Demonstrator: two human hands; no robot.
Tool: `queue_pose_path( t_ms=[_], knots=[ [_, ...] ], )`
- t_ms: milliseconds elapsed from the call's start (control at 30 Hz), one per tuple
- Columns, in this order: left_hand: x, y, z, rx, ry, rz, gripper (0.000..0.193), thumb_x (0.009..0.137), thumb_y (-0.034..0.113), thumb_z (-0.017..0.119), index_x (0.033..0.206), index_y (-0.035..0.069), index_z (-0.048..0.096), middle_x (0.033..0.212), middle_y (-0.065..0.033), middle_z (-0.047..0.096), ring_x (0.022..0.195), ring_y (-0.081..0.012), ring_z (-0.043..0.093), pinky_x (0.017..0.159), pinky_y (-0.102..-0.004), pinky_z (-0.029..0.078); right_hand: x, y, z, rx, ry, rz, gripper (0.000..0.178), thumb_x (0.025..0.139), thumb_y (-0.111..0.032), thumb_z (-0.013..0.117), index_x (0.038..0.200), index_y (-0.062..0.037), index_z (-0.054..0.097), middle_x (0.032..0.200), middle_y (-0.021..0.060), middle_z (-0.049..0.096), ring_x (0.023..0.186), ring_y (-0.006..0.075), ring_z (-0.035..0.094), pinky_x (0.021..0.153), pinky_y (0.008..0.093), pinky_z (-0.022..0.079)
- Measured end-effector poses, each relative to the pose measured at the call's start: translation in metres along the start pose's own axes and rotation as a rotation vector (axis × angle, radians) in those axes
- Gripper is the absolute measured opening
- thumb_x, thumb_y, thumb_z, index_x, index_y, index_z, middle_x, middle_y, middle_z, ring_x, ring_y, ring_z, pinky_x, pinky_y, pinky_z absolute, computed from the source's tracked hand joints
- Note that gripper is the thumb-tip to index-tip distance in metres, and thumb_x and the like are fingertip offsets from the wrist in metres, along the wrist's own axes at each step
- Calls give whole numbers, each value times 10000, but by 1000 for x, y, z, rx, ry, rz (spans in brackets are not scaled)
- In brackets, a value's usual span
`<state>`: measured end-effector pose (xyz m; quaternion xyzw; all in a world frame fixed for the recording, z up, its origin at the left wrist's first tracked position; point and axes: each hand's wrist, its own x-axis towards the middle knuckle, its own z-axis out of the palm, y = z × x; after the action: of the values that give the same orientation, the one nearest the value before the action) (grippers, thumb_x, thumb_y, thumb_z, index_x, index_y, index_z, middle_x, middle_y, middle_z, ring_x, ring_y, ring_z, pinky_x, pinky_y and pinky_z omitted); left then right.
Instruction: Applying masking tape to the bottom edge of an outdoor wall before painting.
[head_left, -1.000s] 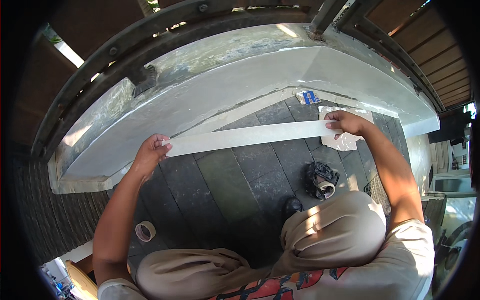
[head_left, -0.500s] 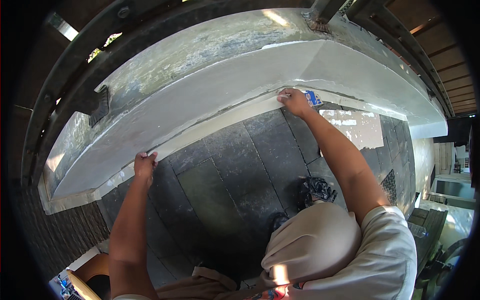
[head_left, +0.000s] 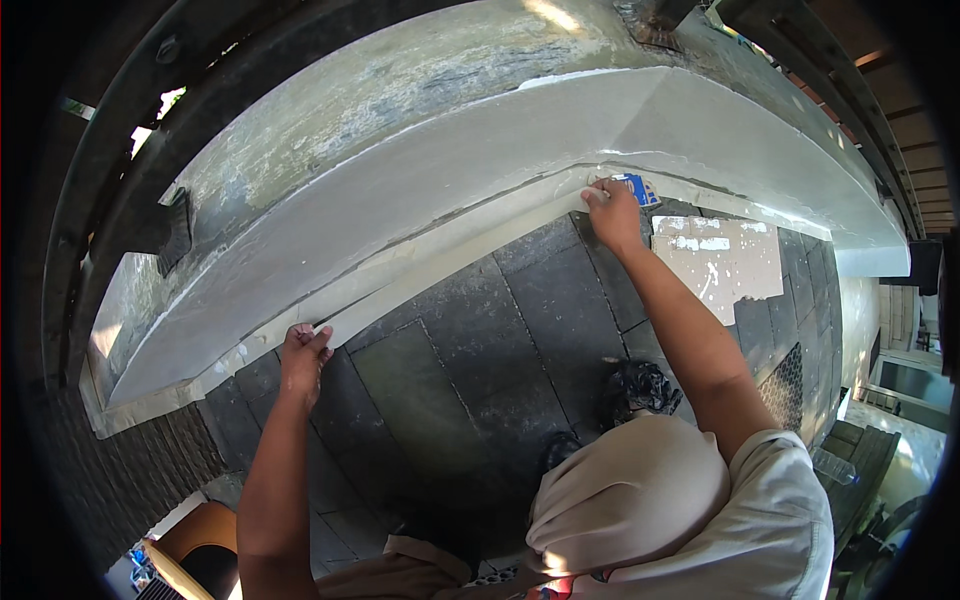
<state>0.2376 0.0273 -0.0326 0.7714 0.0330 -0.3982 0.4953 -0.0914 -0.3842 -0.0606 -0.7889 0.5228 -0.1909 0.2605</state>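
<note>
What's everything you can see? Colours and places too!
Held strip: one, cream, middle
Low wall: one, light grey, ahead
Fence: one, dark, above wall
Packet: one, partly blue, wall's foot
Flat sheet: one, beige-and-white, right
Paving slabs: several, dark grey, floor
Plastic bag: one, black, on slabs
Bottle: one, clear, far right
Trousers: one pair, beige, lower middle
Left hand: one, bare, strip's left end
Right hand: one, bare, strip's right end

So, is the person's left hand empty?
No, the left hand pinches one end of a long, flat, cream-coloured strip, with the right hand at its other end.
</note>
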Motion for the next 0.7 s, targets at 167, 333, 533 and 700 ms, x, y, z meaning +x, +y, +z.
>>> queue_pose_path(
  t_ms=[167, 333, 533, 700],
  knots=[
    [16, 6, 17, -199, 95, -17, 289, 859, 117, 757, 920, 156, 477, 766, 52, 495, 651, -72, 492, 637, -253, 443, 27, 12, 3, 200, -174, 226, 345, 822, -278, 743, 1035, -11, 696, 1013, 205, 709, 968, 318, 681, 854, 376, 505],
    [47, -4, 14, -285, 197, -3, 282, 831, 130, 782, 827, 140, 501, 740, 50, 505, 632, -82, 485, 599, -262, 407, 50, 20, 13, 205, -191, 204, 376, 824, -283, 759, 1035, 20, 690, 901, 166, 722, 827, 253, 700, 772, 354, 527],
    [64, -22, 16, -61, 430, -63, 509, 753, 166, 841, 1108, -27, 532, 873, -80, 601, 806, -190, 562, 785, -342, 463, 41, 6, 23, 443, -245, 328, 245, 880, -172, 721, 1002, 31, 658, 707, 38, 618, 546, 104, 552, 522, 264, 454],
    [64, -12, 39, 16, 614, 16, 570, 719, 184, 858, 1130, -93, 575, 1098, -193, 645, 1007, -292, 608, 943, -411, 445, 47, 20, 28, 423, -102, 299, 284, 885, -184, 704, 1054, 42, 670, 754, 103, 697, 556, 150, 668, 548, 274, 526]
  ],
)
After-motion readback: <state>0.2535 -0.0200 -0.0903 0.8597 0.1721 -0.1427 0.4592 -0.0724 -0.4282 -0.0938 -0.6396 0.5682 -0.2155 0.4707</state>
